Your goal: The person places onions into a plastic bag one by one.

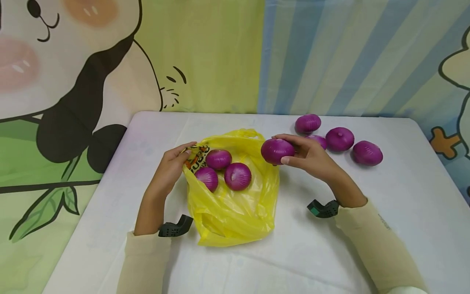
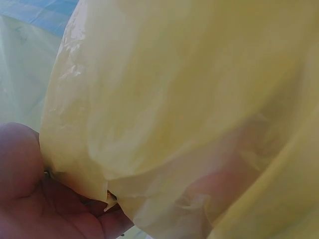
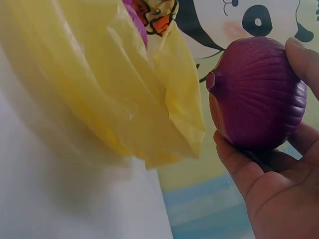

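Note:
A yellow plastic bag (image 1: 253,208) lies spread on the table with its mouth open. Inside it sit three purple onions, one of them this onion (image 1: 238,177) near the middle. The left hand (image 1: 165,167) pinches the bag's left rim beside some dark printing; in the left wrist view the bag's film (image 2: 164,99) covers most of the scene, with the thumb and fingers at its edge. Over the bag's right rim, the right hand (image 1: 312,157) grips another purple onion (image 1: 277,151). The right wrist view shows that onion (image 3: 259,94) between thumb and fingers, its stem end toward the bag.
Several more purple onions stand at the back right of the white table (image 1: 330,253), among them a round one (image 1: 340,139) and one farthest right (image 1: 367,153). One is partly hidden behind the right hand. A cartoon-printed cloth (image 1: 205,53) hangs behind the table.

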The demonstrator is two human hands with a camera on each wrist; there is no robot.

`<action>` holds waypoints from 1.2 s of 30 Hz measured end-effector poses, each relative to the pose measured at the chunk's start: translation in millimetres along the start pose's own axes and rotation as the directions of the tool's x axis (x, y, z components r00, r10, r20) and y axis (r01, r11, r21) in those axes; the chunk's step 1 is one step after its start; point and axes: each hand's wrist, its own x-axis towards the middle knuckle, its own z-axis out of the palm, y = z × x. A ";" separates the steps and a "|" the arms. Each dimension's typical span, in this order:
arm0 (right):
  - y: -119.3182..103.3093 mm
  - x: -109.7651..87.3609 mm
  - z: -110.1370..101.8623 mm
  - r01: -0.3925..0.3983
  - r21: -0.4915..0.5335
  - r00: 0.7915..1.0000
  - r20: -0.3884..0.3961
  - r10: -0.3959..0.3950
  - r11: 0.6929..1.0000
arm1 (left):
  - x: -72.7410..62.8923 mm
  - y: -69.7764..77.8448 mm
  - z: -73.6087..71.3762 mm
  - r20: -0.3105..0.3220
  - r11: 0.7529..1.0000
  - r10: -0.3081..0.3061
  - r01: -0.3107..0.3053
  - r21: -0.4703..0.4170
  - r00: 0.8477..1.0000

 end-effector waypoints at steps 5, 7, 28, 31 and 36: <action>-3.3 9.2 9.9 -0.011 0.038 1.000 0.022 0.010 0.999 | 0.4 0.8 0.4 0.006 1.000 -0.002 0.002 -0.001 1.000; -3.4 13.1 13.5 -0.010 0.043 1.000 0.027 0.009 0.999 | 0.5 0.8 0.3 0.009 1.000 -0.004 0.004 -0.002 1.000; -4.7 58.8 54.2 0.090 0.129 0.985 0.136 -0.108 0.988 | 1.5 0.9 1.4 0.012 1.000 -0.006 0.006 0.005 1.000; -3.5 63.2 59.7 0.081 0.138 0.986 0.134 -0.099 0.987 | 1.7 0.7 1.7 0.018 1.000 -0.009 0.009 0.005 1.000; -3.3 71.9 72.7 0.065 0.142 0.987 0.138 -0.085 0.988 | 1.5 0.0 1.5 0.023 1.000 -0.014 0.014 0.000 1.000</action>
